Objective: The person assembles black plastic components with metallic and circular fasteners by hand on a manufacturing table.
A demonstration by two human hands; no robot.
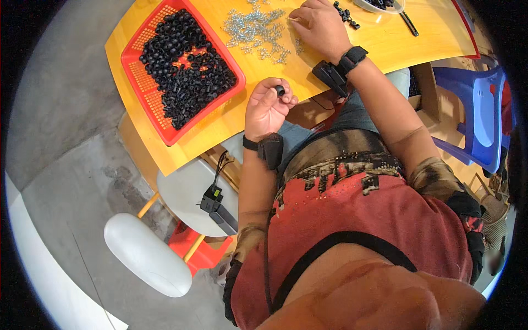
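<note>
My left hand (270,107) is raised just off the table's near edge, palm up. Its thumb and fingers pinch a small black plastic cap (280,90) whose hollow end shows. Farther right, my right hand (322,27) rests over the tabletop, back upward, with bent fingers beside a scattered pile of small silvery metal pieces, probably screws (258,30). Whatever may be between those fingertips is hidden. To the left, a red plastic basket (234,69) holds a great many black plastic pieces (190,93), caps among them.
The yellow table (181,157) has a few black pieces (346,15), a round tub (379,6) and a black pen-like tool (409,23) at far right. A blue plastic chair (478,110) stands right. Lower left are a grey seat (192,187) and a black device (212,198) with cables.
</note>
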